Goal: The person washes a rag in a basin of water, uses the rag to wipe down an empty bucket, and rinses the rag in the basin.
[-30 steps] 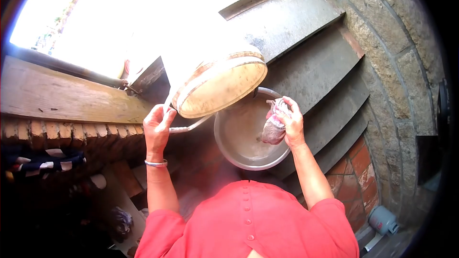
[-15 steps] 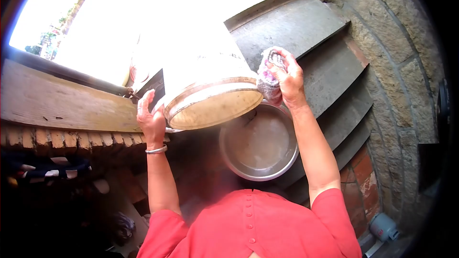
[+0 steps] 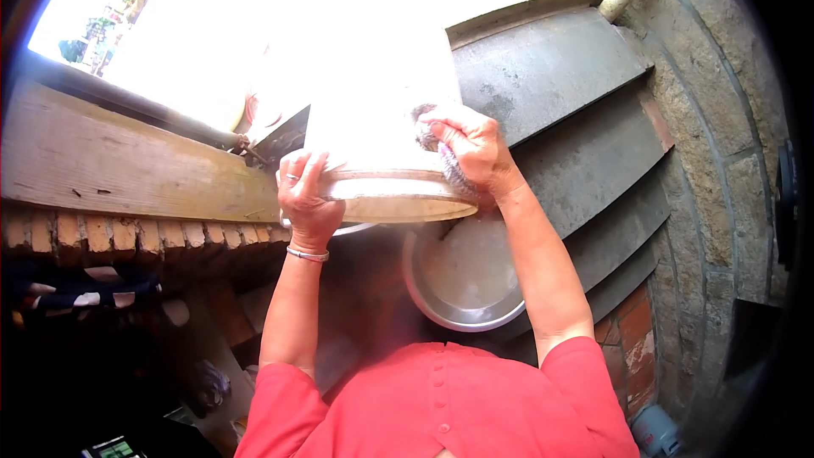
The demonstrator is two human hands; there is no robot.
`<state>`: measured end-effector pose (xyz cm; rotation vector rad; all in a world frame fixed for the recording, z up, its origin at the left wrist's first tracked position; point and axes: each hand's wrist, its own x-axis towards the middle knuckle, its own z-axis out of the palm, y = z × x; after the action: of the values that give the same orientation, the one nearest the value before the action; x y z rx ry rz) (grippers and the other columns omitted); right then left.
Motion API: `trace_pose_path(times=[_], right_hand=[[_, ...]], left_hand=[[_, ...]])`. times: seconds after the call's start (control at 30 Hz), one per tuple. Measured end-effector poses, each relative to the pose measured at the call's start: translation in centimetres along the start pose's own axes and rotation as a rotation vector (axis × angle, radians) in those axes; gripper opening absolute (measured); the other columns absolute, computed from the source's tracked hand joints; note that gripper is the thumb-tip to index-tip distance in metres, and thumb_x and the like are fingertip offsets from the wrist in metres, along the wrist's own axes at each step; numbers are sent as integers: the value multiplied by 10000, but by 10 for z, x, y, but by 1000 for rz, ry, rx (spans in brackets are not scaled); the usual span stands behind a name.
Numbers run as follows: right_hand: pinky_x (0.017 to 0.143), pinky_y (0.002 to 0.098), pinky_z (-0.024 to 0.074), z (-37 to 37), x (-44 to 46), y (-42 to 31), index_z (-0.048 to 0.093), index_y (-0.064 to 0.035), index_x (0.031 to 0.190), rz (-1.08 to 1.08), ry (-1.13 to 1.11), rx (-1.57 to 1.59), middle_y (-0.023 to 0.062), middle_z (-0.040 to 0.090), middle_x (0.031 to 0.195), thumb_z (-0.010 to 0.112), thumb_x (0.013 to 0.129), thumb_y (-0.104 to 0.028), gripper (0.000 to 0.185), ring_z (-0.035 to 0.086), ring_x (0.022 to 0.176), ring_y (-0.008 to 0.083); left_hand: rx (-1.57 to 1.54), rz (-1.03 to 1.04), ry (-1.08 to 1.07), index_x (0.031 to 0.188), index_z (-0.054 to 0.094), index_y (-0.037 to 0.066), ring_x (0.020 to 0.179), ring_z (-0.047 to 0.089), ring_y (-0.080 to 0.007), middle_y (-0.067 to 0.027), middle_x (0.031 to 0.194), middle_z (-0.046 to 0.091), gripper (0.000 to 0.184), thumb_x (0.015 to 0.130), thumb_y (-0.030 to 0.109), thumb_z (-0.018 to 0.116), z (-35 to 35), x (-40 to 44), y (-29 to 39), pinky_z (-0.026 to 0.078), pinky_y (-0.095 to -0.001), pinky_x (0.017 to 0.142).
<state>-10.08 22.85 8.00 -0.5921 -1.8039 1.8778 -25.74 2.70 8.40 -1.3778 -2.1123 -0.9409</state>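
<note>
A white bucket (image 3: 373, 148) lies tipped on its side, its mouth facing me and its far part washed out by glare. My left hand (image 3: 309, 203) grips the bucket's left rim, fingers over the outside; a bracelet circles that wrist. Bunched in my right hand (image 3: 475, 148) is a wet-looking white and purple cloth (image 3: 454, 168), pressed against the bucket's right side near the rim. Below the bucket, partly hidden by it, stands a round metal basin (image 3: 466, 322) with cloudy water (image 3: 479, 263) in it.
Grey stone steps (image 3: 585, 153) descend at the right beside a curved stone wall (image 3: 691, 127). To the left runs a wooden plank (image 3: 127, 161) above a row of bricks (image 3: 144, 233). A grey-blue object (image 3: 655, 431) sits at the lower right.
My left hand has moved right and closed on the bucket's rim. My right hand has brought the cloth onto the bucket's outer side. The bucket's mouth now appears narrower and more level.
</note>
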Motion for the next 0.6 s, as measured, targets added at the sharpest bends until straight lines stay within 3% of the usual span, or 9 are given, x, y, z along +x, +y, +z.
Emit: trace_pose_path(times=[0.03,0.1,0.17,0.2,0.23,0.4,0.47,0.53,0.6], right_hand=[[604,253,477,-5,5,7,677,-1,1033,-52,101,-40,34,673,827,593,916,-95,172,560,666,91],[493,238,437,-15,13,41,656,22,960,-104,248,-171,43,621,693,587,903,-61,122,536,550,66],[531,251,466,-10,6,27,662,18,984,4,166,-8,54,630,741,589,904,-72,141,555,582,74],[608,267,491,-4,-1,18,673,-6,1003,-170,121,-149,75,646,826,605,884,-66,149,589,654,115],[672,265,489,2,-9,1,677,-8,1012,-248,44,-239,75,648,861,619,876,-61,158,591,717,130],[806,371,474,45,-6,-39,684,-51,995,-675,-127,-654,119,644,913,629,818,-63,185,583,849,296],[816,397,464,49,11,-34,679,-55,980,-655,-29,-857,125,641,915,613,823,-83,173,572,852,339],[791,401,458,26,39,-7,664,-82,936,-643,315,-925,117,620,866,598,849,-157,133,553,841,317],[800,409,469,-18,56,29,675,-77,986,-476,570,-893,143,629,875,586,861,-151,171,569,831,344]], left_hand=[[-8,-6,5,997,635,24,901,576,-310,-127,938,620,370,642,-68,584,-2,-2,-2,472,-374,810],[-49,-4,13,998,633,15,894,578,-310,-127,939,621,379,636,-85,580,-3,-2,-10,478,-372,805],[-61,40,45,962,642,26,839,563,-313,-107,914,628,429,559,-84,544,-6,6,-18,486,-373,745],[-71,41,29,959,643,22,833,564,-315,-108,913,630,431,556,-89,536,-12,10,-19,486,-372,745],[-88,30,-11,987,639,13,866,587,-296,-105,914,632,343,655,-69,621,-18,15,-19,485,-361,791],[-126,405,-230,917,651,77,860,609,-261,-51,906,634,329,592,128,660,-30,48,-6,461,-388,791],[-95,470,-253,931,656,135,895,607,-228,-8,950,630,342,589,119,657,-28,44,-8,426,-409,825],[-51,464,-284,957,667,195,959,602,-215,17,997,630,355,609,127,667,-31,37,-12,383,-439,881],[-5,367,-237,979,675,220,1018,584,-229,10,1029,632,356,633,141,678,-32,30,-22,348,-450,924]])
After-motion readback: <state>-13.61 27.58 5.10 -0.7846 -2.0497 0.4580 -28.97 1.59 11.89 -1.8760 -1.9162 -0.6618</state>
